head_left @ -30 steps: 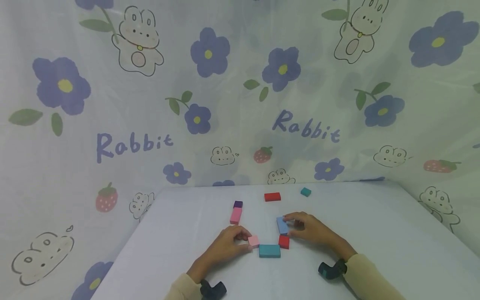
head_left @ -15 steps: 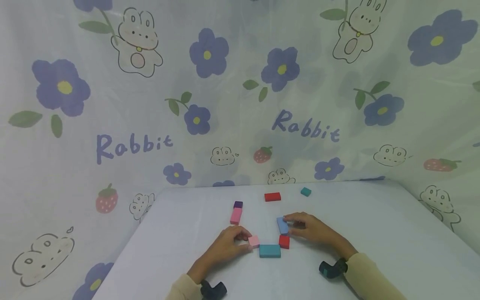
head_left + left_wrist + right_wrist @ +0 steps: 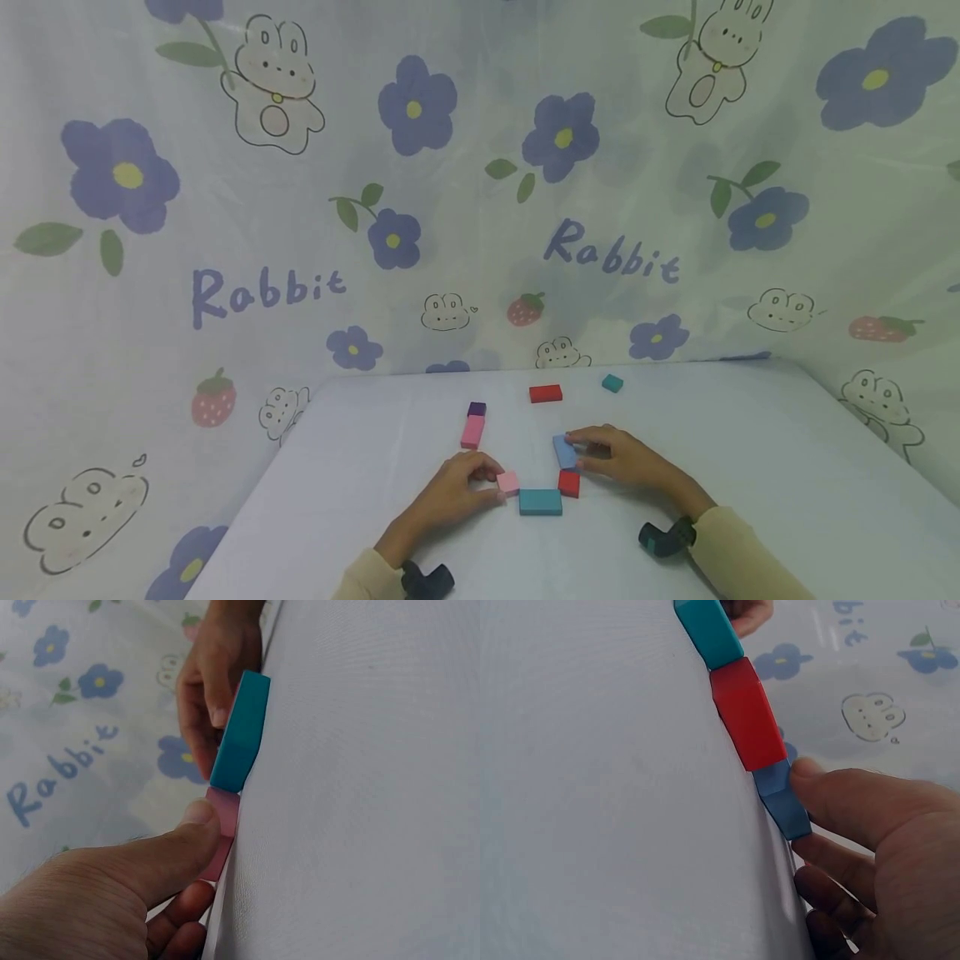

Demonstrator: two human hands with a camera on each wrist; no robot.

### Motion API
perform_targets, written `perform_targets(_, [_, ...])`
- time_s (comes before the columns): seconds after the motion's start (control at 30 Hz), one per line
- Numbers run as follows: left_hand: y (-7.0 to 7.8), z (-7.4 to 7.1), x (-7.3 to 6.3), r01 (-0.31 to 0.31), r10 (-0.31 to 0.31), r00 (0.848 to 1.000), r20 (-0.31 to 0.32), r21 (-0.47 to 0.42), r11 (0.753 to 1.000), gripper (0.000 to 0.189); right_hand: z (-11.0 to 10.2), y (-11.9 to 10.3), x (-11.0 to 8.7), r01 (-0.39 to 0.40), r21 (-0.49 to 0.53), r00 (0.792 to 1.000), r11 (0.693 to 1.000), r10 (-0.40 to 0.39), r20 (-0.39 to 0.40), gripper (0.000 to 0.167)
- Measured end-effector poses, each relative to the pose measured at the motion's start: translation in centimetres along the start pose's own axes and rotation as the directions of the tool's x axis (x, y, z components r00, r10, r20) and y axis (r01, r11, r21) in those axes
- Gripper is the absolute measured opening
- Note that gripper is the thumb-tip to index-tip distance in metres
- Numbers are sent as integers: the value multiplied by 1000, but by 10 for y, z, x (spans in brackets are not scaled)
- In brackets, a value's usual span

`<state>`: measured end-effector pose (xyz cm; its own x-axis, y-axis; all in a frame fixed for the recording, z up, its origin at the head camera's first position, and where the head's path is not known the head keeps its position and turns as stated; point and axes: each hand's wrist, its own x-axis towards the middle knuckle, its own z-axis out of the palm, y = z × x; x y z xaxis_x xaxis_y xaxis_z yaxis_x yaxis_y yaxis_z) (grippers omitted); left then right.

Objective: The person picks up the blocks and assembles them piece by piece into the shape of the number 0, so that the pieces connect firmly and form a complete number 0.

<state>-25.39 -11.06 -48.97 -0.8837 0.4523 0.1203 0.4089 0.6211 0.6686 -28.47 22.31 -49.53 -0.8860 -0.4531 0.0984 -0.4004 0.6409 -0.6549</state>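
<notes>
My left hand (image 3: 455,492) holds a small light-pink block (image 3: 508,483) between thumb and fingers; in the left wrist view the thumb lies along this pink block (image 3: 223,811). The block meets the corner of a teal rectangular block (image 3: 540,502). At the teal block's other corner sits a small red block (image 3: 569,484). Beyond it, my right hand (image 3: 626,457) pinches a light-blue rectangular block (image 3: 565,452), thumb at the near end and a finger at the far end. The right wrist view shows the blue block (image 3: 784,799) end to end with the red block (image 3: 748,716).
A longer pink block (image 3: 472,432) and a dark purple block (image 3: 477,409) lie in line beyond my left hand. Farther back are a red rectangular block (image 3: 545,393) and a small teal block (image 3: 612,383). A patterned curtain (image 3: 480,183) hangs behind the white table (image 3: 360,467).
</notes>
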Motion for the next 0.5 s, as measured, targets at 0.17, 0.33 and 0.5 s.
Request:
perform_targets(0.17, [1,-1,0,-7,7,1000,-2,3,1000,28,0,-2,0,-12,-3,1000,1000,12,6,45])
perform_targets(0.33, [3,-1,-1,-21,21,1000,-6,0,1000,29,0,-2,0,-26,-13,1000,1000,26,9,46])
perform_targets(0.5, [4,-1,-1,-15,15,1000,-2,-2,1000,28,1,0,0,-12,-10,1000,1000,12,1,46])
